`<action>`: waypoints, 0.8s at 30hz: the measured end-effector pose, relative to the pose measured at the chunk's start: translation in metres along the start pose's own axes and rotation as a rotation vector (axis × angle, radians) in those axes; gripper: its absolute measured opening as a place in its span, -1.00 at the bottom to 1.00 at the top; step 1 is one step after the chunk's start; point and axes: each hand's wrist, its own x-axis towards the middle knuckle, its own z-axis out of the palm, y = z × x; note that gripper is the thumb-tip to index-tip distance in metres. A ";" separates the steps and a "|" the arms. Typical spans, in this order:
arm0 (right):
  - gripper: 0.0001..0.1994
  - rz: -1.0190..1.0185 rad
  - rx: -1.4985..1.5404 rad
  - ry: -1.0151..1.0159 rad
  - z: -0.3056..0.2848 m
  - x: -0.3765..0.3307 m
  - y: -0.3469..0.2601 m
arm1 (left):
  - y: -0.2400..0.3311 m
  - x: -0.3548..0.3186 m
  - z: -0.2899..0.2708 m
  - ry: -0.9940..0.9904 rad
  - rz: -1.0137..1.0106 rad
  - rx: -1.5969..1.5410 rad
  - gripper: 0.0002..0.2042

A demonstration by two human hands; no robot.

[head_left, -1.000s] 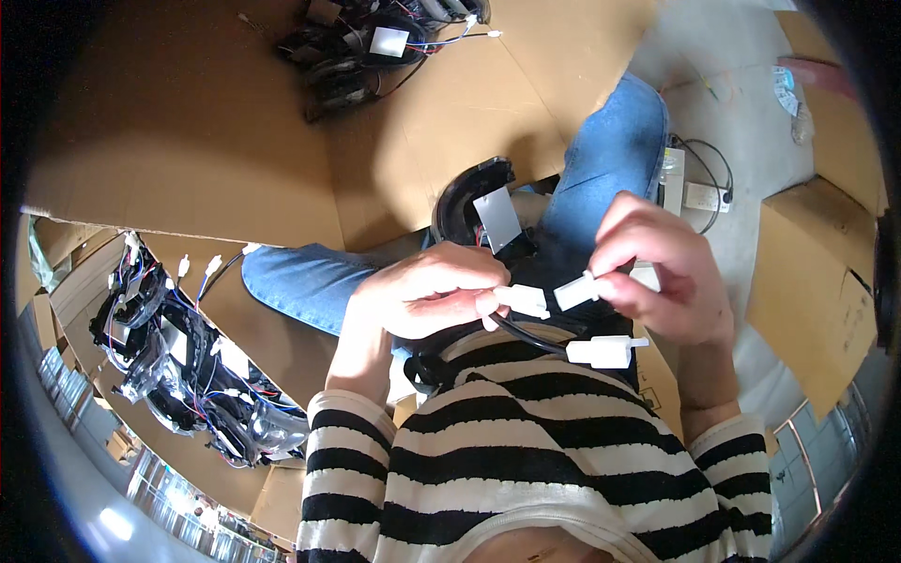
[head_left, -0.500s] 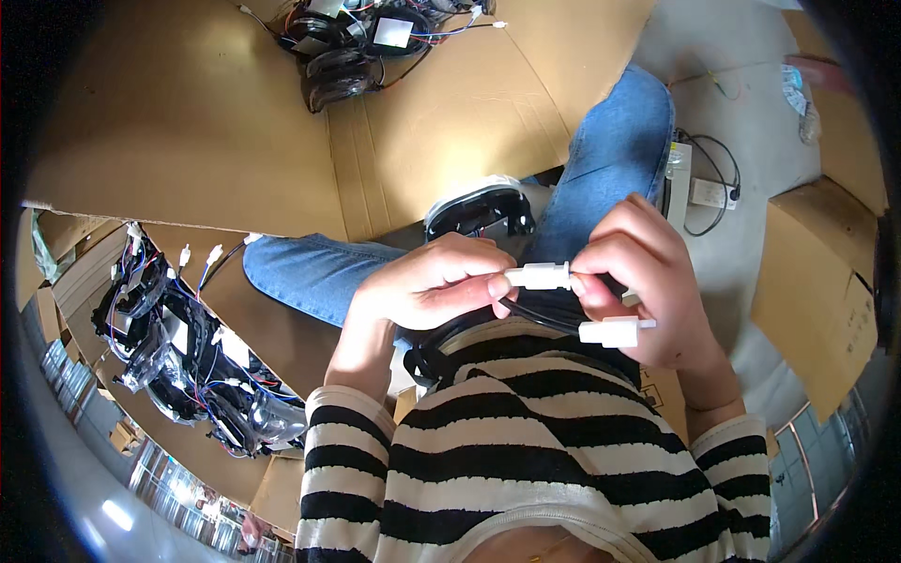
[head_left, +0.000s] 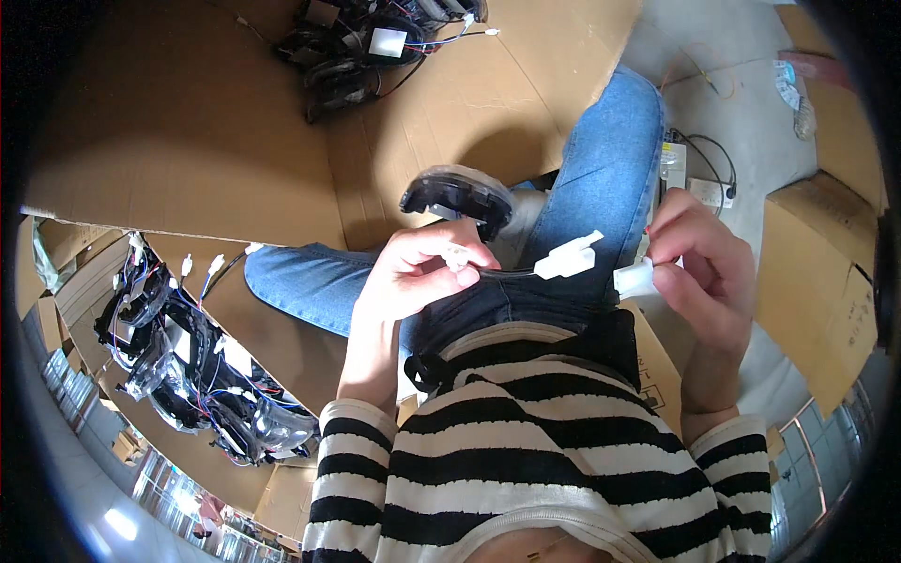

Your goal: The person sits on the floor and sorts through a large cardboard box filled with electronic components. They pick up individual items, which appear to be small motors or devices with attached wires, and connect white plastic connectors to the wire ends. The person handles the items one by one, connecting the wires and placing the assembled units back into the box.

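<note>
My left hand (head_left: 418, 270) is closed, thumb and fingers pinching a small white connector (head_left: 457, 255) and a black cable (head_left: 507, 274). From that cable a larger white plug (head_left: 568, 258) sticks out to the right, between my hands and touched by neither. Well apart on the right, my right hand (head_left: 704, 267) pinches a white plastic connector piece (head_left: 635, 280); its far end is hidden by the fingers. Just beyond my left hand is a black lamp-like unit (head_left: 460, 195) with a clear cover, tilted above my lap. How the cable joins it is hidden.
Ahead, a large cardboard box (head_left: 188, 141) holds several black units (head_left: 347, 66) with wires. More wired black units (head_left: 188, 347) fill a box at the left. A power strip (head_left: 710, 192) lies on the floor at the right, near an open carton (head_left: 817, 281).
My hands have drawn apart from the white connector they both held. My right hand moved right with a white piece. The black unit shifted up and left, and its cable now stretches rightward.
</note>
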 end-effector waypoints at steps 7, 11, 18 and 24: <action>-0.97 0.055 0.038 0.020 0.008 0.003 -0.004 | 0.000 0.007 0.009 0.164 0.101 0.214 -0.87; -0.97 0.077 0.081 0.028 0.015 0.002 -0.003 | -0.003 0.007 0.015 0.305 0.143 0.368 -0.89; -0.97 0.113 0.077 0.055 0.022 0.000 0.000 | -0.006 0.006 0.025 0.436 0.231 0.456 -0.88; -0.96 0.059 -0.011 0.142 0.025 -0.002 -0.004 | -0.004 0.004 0.033 0.561 0.266 0.497 -0.87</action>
